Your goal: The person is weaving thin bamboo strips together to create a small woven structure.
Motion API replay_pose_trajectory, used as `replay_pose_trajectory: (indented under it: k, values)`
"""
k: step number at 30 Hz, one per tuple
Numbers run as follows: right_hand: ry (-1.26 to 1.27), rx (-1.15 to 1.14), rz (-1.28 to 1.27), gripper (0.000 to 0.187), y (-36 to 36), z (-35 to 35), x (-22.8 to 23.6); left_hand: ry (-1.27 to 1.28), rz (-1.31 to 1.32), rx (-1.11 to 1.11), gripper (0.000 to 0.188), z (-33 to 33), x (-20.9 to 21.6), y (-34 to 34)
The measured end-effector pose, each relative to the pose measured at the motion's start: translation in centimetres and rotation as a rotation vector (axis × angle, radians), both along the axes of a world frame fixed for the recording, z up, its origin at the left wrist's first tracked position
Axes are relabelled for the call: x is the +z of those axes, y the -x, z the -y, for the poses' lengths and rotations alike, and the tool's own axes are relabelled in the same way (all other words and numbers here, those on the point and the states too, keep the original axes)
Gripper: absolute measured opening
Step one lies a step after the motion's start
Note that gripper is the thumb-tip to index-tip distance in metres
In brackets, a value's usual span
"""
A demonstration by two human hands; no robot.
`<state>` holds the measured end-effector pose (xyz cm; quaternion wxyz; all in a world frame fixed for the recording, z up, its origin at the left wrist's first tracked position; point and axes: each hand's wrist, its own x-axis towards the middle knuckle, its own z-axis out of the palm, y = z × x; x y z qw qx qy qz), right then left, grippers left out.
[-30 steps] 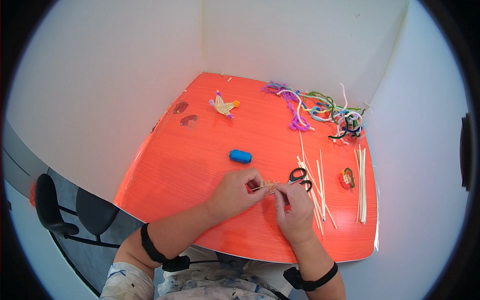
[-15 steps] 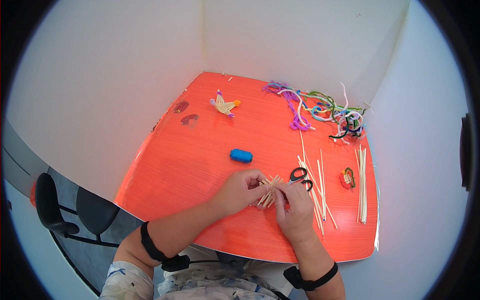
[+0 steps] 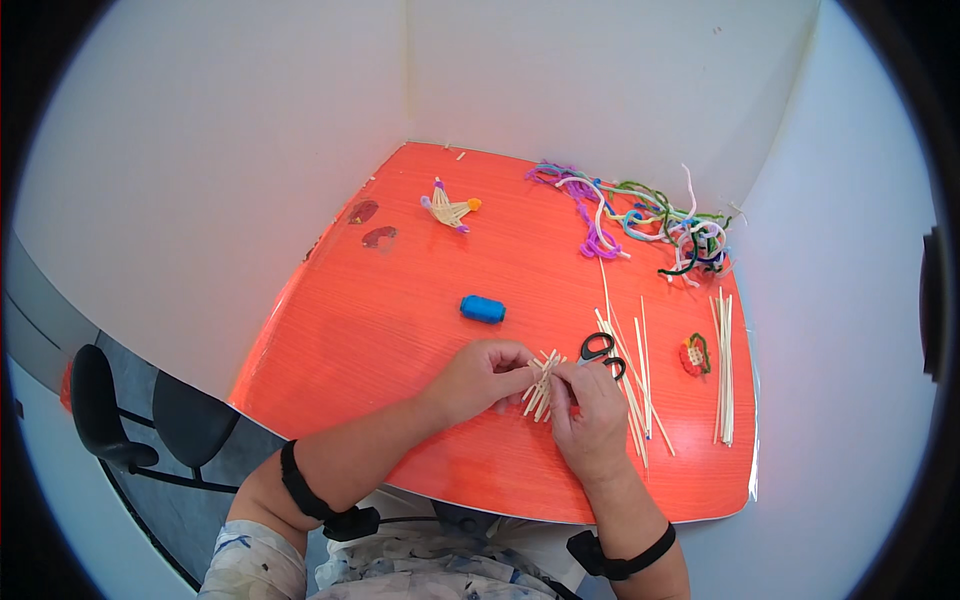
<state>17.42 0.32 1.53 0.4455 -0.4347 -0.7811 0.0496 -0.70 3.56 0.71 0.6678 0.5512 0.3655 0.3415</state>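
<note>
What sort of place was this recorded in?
Most likely an indoor craft booth or partitioned work corner: plain white panels stand along the back and sides of a red-orange table, and a tangle of colourful fuzzy strands lies at its far right.

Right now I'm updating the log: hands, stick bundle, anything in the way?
Left fingers gripping stick bundle; right fingers at its side. Bundle splayed. Scissors close beside right fingers.

Pretty bright in here, slight sheen on the red worktop [image 3: 350,340], fisheye bowing its edges, picture corners gone black.
</note>
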Motion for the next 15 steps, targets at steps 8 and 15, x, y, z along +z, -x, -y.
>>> replay_pose_trajectory:
  k: [8,15]
  values:
    - [-0.022,0.000,0.019,0.016,0.20,-0.05,-0.06,0.031,-0.016,0.014,0.014,0.39,0.58,-0.43]
    - [-0.015,0.035,-0.008,0.017,0.47,-0.05,0.16,0.040,-0.012,0.075,0.014,0.22,0.30,-0.35]
